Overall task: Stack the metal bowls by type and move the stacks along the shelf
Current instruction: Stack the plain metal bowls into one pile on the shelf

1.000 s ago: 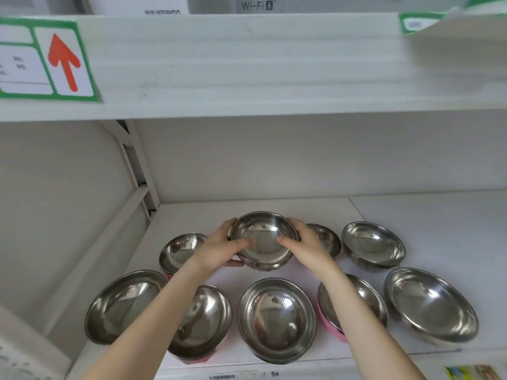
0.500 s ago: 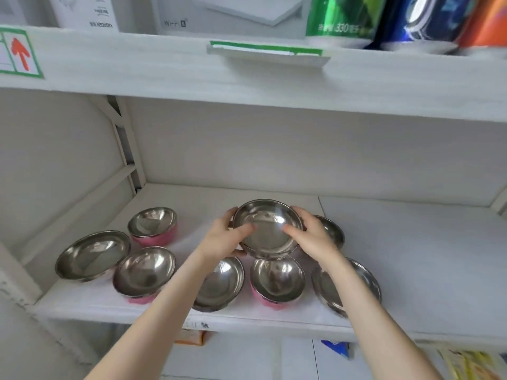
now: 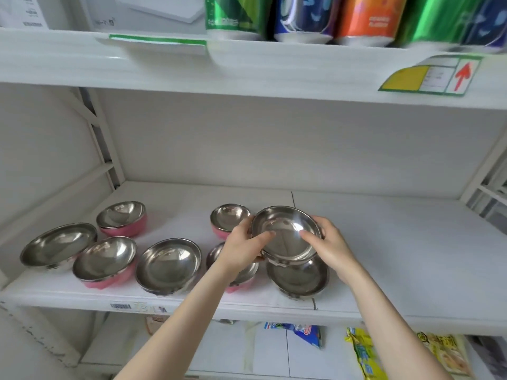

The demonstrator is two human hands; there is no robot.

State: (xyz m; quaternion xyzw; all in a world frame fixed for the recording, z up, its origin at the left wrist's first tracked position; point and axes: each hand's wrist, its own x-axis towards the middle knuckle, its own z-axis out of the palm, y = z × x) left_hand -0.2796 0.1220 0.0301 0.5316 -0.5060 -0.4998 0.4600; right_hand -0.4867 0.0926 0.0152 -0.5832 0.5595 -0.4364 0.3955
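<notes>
White metal shelf (image 3: 384,256) fills the frame, right half bare from about 3 o'clock out, bowls crowded from 9 o'clock to centre. Upper shelf (image 3: 247,72) at 12 o'clock carries drink cans (image 3: 362,17) and a price tag with a red arrow (image 3: 430,76), both new in view since a second ago: the camera has swung right, so the bowl group now sits left of centre.

Held steel bowl (image 3: 286,233), plain all-metal, just right of centre, carried clear of the shelf and tilted toward the camera. It has travelled right with the hands and now hangs directly over a plain steel bowl (image 3: 299,279) at 5 o'clock of it, rims nearly touching. Judgement: nesting drop onto a same-type bowl is the step in hand; lower it level or it will skid.

Left hand (image 3: 241,248) clamped on the held bowl's 9 o'clock rim, thumb inside. Right hand (image 3: 329,244) clamped on its 3 o'clock rim, thumb inside.

Remaining bowls, all separate, nothing stacked yet: wide plain bowl (image 3: 59,245) far at 9 o'clock, plain bowl (image 3: 168,266) at 7 o'clock, pink-bodied bowl (image 3: 105,263) between them, pink bowl (image 3: 122,218) behind, pink bowl (image 3: 229,219) touching the left hand's fingers, one more pink bowl (image 3: 238,283) mostly hidden under the left wrist. Task looks early
</notes>
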